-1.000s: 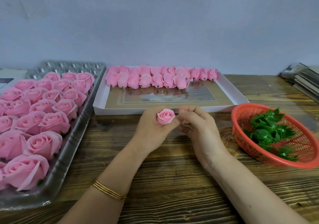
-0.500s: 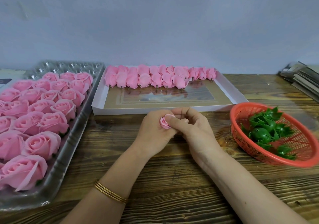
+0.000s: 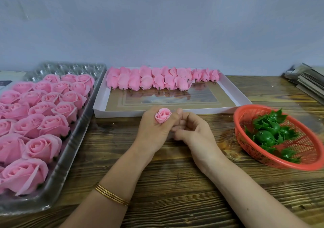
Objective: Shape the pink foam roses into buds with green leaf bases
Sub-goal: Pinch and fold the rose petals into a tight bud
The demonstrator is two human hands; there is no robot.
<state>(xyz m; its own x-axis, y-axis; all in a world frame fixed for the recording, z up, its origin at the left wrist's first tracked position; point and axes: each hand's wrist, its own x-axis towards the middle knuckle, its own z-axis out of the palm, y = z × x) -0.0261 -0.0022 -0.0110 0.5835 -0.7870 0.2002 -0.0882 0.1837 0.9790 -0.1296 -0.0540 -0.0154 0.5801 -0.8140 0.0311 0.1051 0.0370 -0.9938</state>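
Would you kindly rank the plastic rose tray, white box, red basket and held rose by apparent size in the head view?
1. plastic rose tray (nearest, cropped)
2. white box
3. red basket
4. held rose

Bare worktop (image 3: 175, 184) open near middle, tray (image 3: 57, 180) walling the left, box (image 3: 122, 112) across the back, basket (image 3: 236, 131) on the right, narrow gap between box and basket, blurred stack (image 3: 308, 83), perhaps boards, far right.

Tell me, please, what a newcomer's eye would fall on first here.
The clear tray packed with open pink roses on the left dominates. At centre, the left hand grips one small rose, the right hand beside it. A red basket of green leaf bases sits right.
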